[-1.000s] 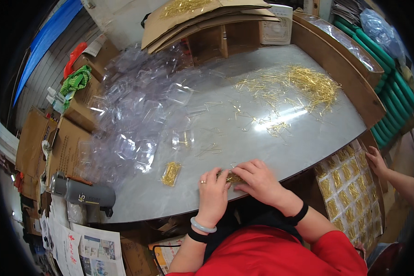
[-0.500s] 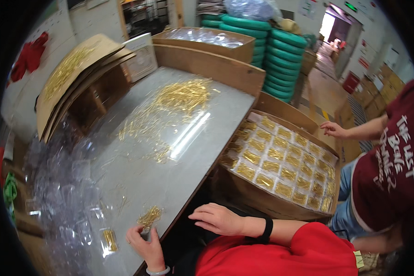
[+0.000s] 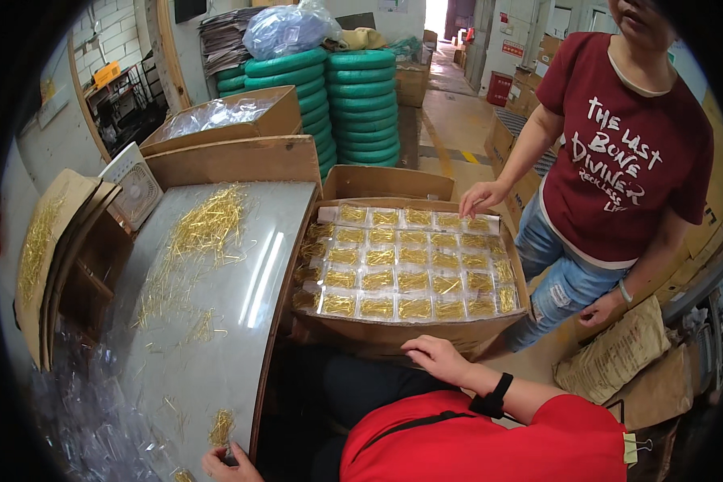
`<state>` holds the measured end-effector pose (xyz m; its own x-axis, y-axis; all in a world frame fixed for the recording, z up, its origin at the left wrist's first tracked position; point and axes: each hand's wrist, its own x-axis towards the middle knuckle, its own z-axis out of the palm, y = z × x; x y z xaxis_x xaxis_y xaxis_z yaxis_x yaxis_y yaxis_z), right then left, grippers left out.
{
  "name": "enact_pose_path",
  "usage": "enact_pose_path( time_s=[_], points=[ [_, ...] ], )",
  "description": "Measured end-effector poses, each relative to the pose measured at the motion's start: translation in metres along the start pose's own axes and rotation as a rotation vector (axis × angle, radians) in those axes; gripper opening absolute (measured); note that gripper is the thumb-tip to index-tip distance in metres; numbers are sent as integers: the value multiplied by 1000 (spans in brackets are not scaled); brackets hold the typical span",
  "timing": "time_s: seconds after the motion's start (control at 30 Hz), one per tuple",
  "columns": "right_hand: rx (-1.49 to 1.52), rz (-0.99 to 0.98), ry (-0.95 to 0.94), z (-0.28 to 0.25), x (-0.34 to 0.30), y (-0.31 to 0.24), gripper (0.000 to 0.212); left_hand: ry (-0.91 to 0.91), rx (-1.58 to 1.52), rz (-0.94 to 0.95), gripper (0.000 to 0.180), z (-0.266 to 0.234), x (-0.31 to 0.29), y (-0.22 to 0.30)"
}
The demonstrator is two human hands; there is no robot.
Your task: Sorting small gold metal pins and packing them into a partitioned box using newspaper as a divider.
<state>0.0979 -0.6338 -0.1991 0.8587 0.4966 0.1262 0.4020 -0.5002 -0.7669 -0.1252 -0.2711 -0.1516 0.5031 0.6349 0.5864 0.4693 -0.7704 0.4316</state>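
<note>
Your two hands are in view. The fingers of your left hand (image 3: 233,467) are at one gold wire bundle (image 3: 221,426), near the lower end of the right edge of the surface (image 3: 234,369); whether they grasp it cannot be told. The fingers of your right hand (image 3: 440,359) are released, before the near wall of one carton (image 3: 402,336). One large wire pile (image 3: 209,221) lies toward the far edge; clear cases (image 3: 80,402), too many to count, cover the left edge. The carton shows a five-by-five grid of wire packs (image 3: 414,257), plus side packs too crowded to count.

Compared with half a second ago, your view has swung right; your right hand is farther from the surface. One co-worker's hand (image 3: 486,197) is now above the carton's far right corner, previously just outside it.
</note>
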Motion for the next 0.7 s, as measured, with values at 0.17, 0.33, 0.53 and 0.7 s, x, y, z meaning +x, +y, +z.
enact_pose_path(
  time_s=[0.17, 0.33, 0.53, 0.7],
  points=[
    [60, -26, -54, 13, 7, 17, 19, -79, -34, -110, 13, 10, -11, -23],
    [87, -289, -200, 45, 47, -25, 16, -17, -264, -267, 24, -24, -33, -21],
    [256, -303, -356, 71, 76, -36, 15, 207, -178, -267, 16, -62, -59, -7],
    [252, -417, -520, 97, 83, -50, 17, 422, -140, -442, 17, -126, -80, -13]
  ],
)
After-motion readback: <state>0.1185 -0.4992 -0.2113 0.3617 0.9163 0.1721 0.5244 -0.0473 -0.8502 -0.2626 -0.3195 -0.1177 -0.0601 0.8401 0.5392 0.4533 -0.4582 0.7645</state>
